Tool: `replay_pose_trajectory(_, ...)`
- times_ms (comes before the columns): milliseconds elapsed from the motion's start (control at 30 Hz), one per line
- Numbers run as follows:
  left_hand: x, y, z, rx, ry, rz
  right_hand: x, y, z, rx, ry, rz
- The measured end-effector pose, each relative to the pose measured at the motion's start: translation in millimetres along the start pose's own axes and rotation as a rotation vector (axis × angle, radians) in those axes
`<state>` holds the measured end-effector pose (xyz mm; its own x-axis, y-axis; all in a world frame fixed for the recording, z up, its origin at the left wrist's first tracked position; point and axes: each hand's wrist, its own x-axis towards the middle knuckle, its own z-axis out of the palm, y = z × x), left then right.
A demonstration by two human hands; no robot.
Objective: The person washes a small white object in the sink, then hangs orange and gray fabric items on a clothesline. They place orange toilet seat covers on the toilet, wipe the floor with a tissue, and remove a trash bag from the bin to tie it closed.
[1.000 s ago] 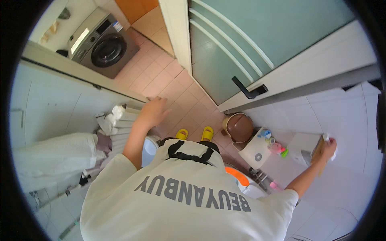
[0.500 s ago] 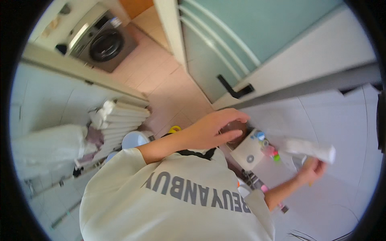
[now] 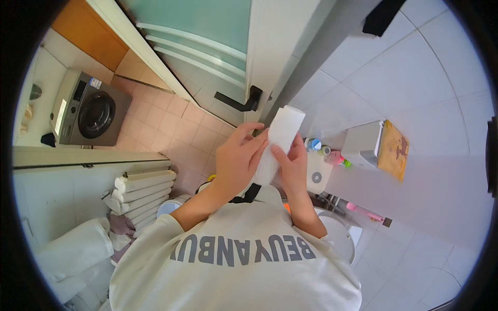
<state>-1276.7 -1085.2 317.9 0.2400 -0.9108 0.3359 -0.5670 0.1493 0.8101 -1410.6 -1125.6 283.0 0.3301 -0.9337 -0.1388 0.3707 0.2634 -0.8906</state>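
Both hands meet on one white strip of paper (image 3: 277, 142), a long soft rectangle held upright in front of the chest. The left hand (image 3: 239, 160) has its grip pinching the strip's lower left edge, fingers (image 3: 254, 147) laid flat along it. The right hand (image 3: 291, 166) closes its grip on the right edge, thumb pressed onto the paper's face. The strip's upper end stands free, reaching toward the door frame; its lower end is hidden behind the two hands.

Below the hands lies one pale sweatshirt (image 3: 238, 264) with grey lettering across it, soft and matte; a black strap shows at its collar.

Just right of the hands stands a white box-shaped cistern (image 3: 316, 176) with a round button, carrying a cluster of small bottles (image 3: 324, 153) too small to count surely. Beside them sits one white plastic bin (image 3: 363, 145) and one flat yellow sheet (image 3: 391, 150) on the tiled wall. A white toilet bowl (image 3: 340, 236) is partly covered by the sweatshirt, with one pink-handled brush (image 3: 365, 212) beside it.

To the left, a white ribbed radiator (image 3: 140, 189) and one grey front-loading washing machine (image 3: 85, 111) stand over pink floor tiles (image 3: 181, 124). One black lever handle (image 3: 238, 101) sits on the frosted glass door (image 3: 202, 26).
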Motion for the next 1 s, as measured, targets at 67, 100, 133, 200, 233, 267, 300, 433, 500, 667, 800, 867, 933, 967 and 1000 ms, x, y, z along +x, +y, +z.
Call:
replay_pose_trajectory(67,-3,-3,3,0.161,0.015,0.180,-7,0,-2,0.061,0.034,0.168)
replay_pose_trajectory(100,-5,-1,4,0.038,-0.037,0.089,-9,3,-5,0.074,0.046,0.203)
replay_pose_trajectory(133,-8,1,6,-0.083,-0.089,-0.002,-12,10,-9,0.086,0.057,0.239)
replay_pose_trajectory(200,-11,1,9,-0.276,-0.133,-0.093,-15,16,-15,0.188,0.003,0.281)
replay_pose_trajectory(233,-12,0,9,-0.348,-0.124,-0.092,-17,18,-17,0.276,-0.062,0.286)
replay_pose_trajectory(267,-13,-2,8,-0.421,-0.115,-0.091,-19,18,-19,0.364,-0.129,0.290)
replay_pose_trajectory(300,-14,-3,6,-0.477,-0.104,-0.137,-20,16,-21,0.412,-0.185,0.327)
replay_pose_trajectory(433,-14,-3,-12,-0.775,-0.125,-0.294,-24,9,-29,0.500,-0.337,0.432)
replay_pose_trajectory(500,-21,2,-20,-0.942,-0.129,-0.432,-35,13,-45,0.633,-0.281,0.576)
replay_pose_trajectory(667,-22,5,-53,-1.463,-0.219,-0.302,-24,96,-68,1.060,-0.742,0.432)
replay_pose_trajectory(800,-2,34,-65,-1.646,-0.173,-0.244,-26,93,-60,1.021,-0.794,0.439)
replay_pose_trajectory(867,21,28,-68,-1.893,-0.670,0.041,-27,69,-61,0.861,-0.704,0.523)
replay_pose_trajectory(933,15,37,-83,-1.294,-0.463,-0.040,-30,43,-64,0.688,-0.624,0.507)
replay_pose_trajectory(967,11,40,-87,-0.992,-0.358,-0.071,-31,33,-66,0.595,-0.595,0.454)
replay_pose_trajectory(1000,8,38,-83,-0.325,-0.124,-0.068,-31,23,-67,0.499,-0.571,0.403)
